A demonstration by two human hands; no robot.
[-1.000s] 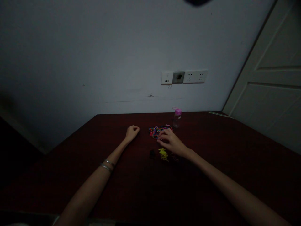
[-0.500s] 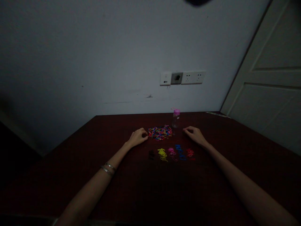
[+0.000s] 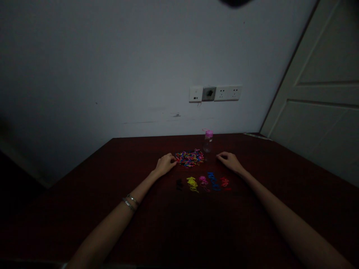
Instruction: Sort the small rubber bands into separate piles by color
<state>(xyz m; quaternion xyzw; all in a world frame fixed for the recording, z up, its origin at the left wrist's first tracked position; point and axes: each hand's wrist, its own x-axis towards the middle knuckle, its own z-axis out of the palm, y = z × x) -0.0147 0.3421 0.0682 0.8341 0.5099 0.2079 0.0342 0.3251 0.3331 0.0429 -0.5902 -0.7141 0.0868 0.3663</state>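
Observation:
A mixed heap of small coloured elastic bands (image 3: 190,158) lies on the dark red table. At the heap's left edge rests my left hand (image 3: 166,164), fingers curled and thumb and fingertips close together against the bands; what they pinch, if anything, is too dark to make out. To the right of the heap, apart from it, my right hand (image 3: 230,162) lies on the table with thumb and forefinger brought together and nothing visible in them. Nearer me are sorted groups: black bands (image 3: 179,184), yellow bands (image 3: 192,184), pink bands (image 3: 203,182), blue bands (image 3: 214,182) and red bands (image 3: 224,182).
A clear bottle (image 3: 207,145) with a pink lid stands behind the heap, towards my right hand. The table (image 3: 134,149) meets a pale wall carrying a row of sockets (image 3: 214,93). A panelled door (image 3: 316,123) is at the right.
The whole view has shifted slightly, moving the table things a little left. My left hand's fingertips look closer to the heap's edge. My right hand is nearly unchanged.

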